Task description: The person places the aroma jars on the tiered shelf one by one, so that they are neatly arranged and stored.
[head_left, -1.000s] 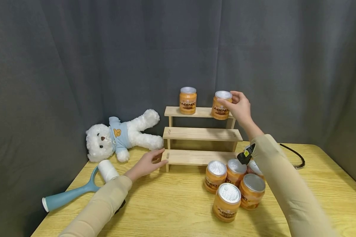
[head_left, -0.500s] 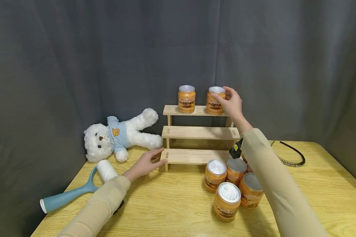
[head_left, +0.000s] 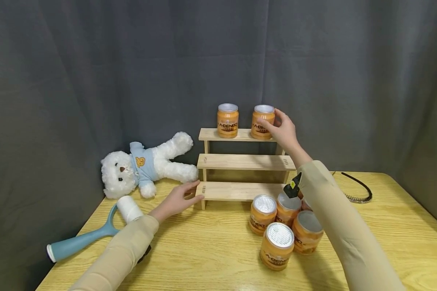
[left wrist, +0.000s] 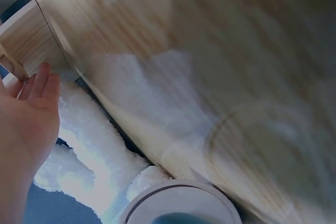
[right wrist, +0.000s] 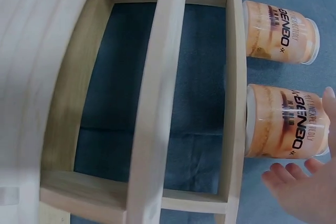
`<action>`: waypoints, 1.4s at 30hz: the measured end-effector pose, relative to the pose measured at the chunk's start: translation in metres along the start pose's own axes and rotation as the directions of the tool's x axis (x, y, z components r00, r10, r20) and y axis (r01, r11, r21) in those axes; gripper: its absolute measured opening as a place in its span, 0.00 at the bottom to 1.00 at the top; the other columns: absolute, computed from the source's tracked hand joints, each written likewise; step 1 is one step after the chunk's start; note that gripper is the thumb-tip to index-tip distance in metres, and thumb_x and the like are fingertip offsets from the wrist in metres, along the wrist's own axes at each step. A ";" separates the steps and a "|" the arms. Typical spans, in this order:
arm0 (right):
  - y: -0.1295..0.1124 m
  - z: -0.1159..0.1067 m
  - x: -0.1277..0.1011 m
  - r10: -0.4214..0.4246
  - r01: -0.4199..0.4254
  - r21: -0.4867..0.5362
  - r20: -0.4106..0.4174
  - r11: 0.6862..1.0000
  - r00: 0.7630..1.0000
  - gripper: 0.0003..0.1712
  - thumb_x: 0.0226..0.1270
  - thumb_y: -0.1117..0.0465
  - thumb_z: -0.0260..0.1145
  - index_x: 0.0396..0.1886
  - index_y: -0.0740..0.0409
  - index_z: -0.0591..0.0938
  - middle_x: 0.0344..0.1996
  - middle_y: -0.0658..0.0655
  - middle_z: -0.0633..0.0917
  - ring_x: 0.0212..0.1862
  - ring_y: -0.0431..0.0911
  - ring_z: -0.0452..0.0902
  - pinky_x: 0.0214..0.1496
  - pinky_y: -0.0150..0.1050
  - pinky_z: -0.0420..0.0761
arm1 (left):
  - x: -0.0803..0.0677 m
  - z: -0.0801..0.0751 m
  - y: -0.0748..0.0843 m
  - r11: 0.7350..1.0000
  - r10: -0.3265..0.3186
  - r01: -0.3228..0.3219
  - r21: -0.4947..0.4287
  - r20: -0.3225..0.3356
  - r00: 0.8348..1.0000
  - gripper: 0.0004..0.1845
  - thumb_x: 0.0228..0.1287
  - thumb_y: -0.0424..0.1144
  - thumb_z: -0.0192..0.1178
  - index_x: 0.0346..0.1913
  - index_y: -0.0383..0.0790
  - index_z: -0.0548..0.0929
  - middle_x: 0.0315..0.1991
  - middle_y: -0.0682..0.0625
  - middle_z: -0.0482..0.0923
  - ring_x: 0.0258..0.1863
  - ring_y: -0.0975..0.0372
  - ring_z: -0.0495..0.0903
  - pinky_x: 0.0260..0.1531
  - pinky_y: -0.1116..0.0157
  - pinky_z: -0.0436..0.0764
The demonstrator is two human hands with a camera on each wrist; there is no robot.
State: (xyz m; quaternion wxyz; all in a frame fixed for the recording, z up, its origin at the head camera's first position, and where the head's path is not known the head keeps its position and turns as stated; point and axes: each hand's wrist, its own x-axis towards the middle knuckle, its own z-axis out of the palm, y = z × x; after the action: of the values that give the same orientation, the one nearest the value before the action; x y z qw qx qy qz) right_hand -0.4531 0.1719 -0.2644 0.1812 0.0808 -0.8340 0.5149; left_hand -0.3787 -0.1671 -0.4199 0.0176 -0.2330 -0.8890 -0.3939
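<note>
In the head view a three-tier wooden display stand (head_left: 245,160) stands on the table. On its top tier are two orange jars with silver lids, a left jar (head_left: 227,121) and a right jar (head_left: 263,123). My right hand (head_left: 287,131) holds the right jar, thumb across its front and fingers round its far right side. In the right wrist view this jar (right wrist: 286,121) stands on the top board, the fingers close beside it. My left hand (head_left: 175,203) grips the left end of the lowest tier between thumb and fingers; in the left wrist view its fingers (left wrist: 47,85) reach the wood.
Several more orange jars (head_left: 277,247) cluster before the stand's right side, partly under the right forearm. At the left lie a white teddy bear (head_left: 145,167) in a blue shirt and a lint roller (head_left: 81,242) with a blue handle. A black headband (head_left: 360,188) lies right.
Over the last second my right hand has brought the right jar left and back, settling it upright on the top tier. My left hand keeps its place at the lowest tier.
</note>
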 end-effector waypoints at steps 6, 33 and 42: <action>0.008 -0.002 -0.005 0.025 -0.025 0.011 0.013 1.000 1.000 0.50 0.58 0.41 0.67 0.72 0.58 0.57 0.67 0.62 0.66 0.66 0.54 0.65 0.65 0.49 0.72 | -0.001 -0.003 0.000 1.000 0.000 0.000 -0.006 0.002 1.000 0.36 0.64 0.51 0.59 0.70 0.37 0.62 0.69 0.41 0.60 0.63 0.49 0.69 0.62 0.55 0.72; 0.026 0.003 -0.005 -0.022 0.018 -0.096 -0.036 0.995 0.999 0.34 0.60 0.49 0.68 0.58 0.67 0.71 0.54 0.66 0.78 0.57 0.56 0.75 0.58 0.47 0.78 | -0.001 0.000 0.004 1.000 0.001 -0.001 -0.020 0.007 1.000 0.36 0.64 0.50 0.60 0.70 0.39 0.62 0.69 0.41 0.60 0.63 0.49 0.69 0.62 0.55 0.72; 0.025 0.003 -0.006 -0.004 0.002 -0.118 -0.017 0.993 1.000 0.34 0.62 0.48 0.66 0.60 0.67 0.71 0.55 0.66 0.78 0.58 0.56 0.75 0.58 0.48 0.78 | -0.001 -0.001 0.004 1.000 0.005 -0.004 -0.016 0.009 1.000 0.36 0.64 0.51 0.59 0.70 0.37 0.62 0.69 0.41 0.60 0.63 0.49 0.69 0.62 0.55 0.72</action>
State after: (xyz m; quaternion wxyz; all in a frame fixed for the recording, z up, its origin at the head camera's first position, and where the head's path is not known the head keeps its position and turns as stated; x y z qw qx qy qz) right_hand -0.4564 0.1798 -0.2885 0.1936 0.0667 -0.8612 0.4652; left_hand -0.3758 -0.1658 -0.4170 0.0127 -0.2368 -0.8852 -0.4001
